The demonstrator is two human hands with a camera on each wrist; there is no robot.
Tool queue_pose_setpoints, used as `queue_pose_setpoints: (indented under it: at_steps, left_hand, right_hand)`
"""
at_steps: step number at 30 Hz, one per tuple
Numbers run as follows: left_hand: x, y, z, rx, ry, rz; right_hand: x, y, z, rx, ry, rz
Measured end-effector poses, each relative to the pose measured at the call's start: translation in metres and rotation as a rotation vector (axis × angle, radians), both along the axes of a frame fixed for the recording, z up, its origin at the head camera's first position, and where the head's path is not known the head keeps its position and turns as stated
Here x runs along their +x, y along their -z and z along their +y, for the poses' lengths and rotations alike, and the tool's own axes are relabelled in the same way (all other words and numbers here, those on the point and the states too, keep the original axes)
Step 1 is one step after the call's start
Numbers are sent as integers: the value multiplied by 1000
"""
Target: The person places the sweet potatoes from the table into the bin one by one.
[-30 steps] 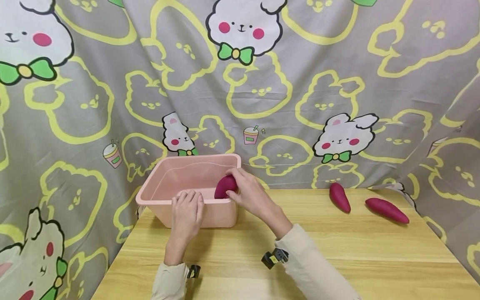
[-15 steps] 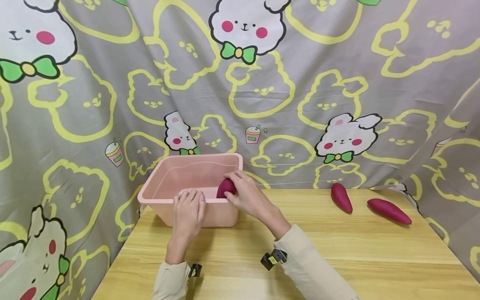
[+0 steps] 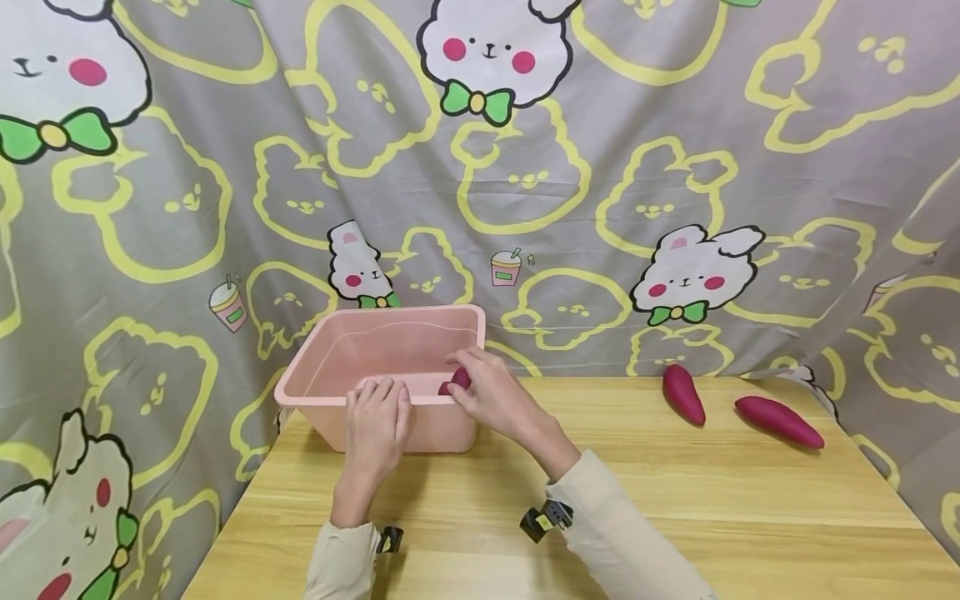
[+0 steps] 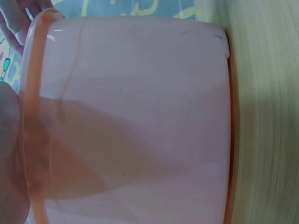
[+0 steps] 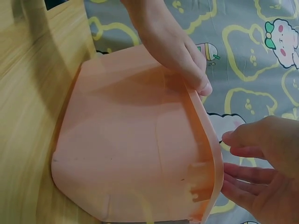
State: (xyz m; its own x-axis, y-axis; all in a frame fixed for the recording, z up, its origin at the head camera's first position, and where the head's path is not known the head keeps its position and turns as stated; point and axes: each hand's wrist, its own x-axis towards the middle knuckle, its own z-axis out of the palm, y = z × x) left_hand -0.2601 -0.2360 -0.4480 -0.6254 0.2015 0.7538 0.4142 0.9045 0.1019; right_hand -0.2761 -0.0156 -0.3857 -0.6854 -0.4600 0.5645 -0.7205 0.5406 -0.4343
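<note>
Pink plastic makes up the storage tub (image 3: 438,429) standing left of centre in the frame, on the wood-grain counter (image 3: 637,517). My left hand (image 3: 377,421) grips its front rim, fingers bent over the edge. My right hand (image 3: 495,392) is at the tub's right corner, released, thumb and fingers loosely apart over the rim. Just beyond those fingers a purple-red sweet potato (image 3: 462,377) shows inside the tub, mostly hidden; I cannot tell whether a second lies against it. Two more sweet potatoes (image 3: 683,395) lie near each other on the counter, right of the frame. On the rabbit-print curtain (image 3: 555,200), a printed drink cup (image 3: 506,269) bears a green label; the tiny marks beside it are too small to read.
</note>
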Motion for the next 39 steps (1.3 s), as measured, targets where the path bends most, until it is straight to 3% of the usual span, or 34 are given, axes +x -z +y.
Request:
queue_pose_setpoints:
  at_steps: [11, 18, 26, 39]
  left_hand:
    - [-1, 0, -1, -6, 0, -11]
    - [-1, 0, -1, -1, 2, -6]
    - [-1, 2, -2, 2, 8, 9]
    - [-2, 3, -3, -9, 5, 2]
  right_hand:
    - [6, 0, 15, -39, 3, 35]
    - [9, 2, 28, -96, -6, 138]
    - [16, 7, 50, -89, 32, 94]
    - [23, 11, 88, -96, 119, 101]
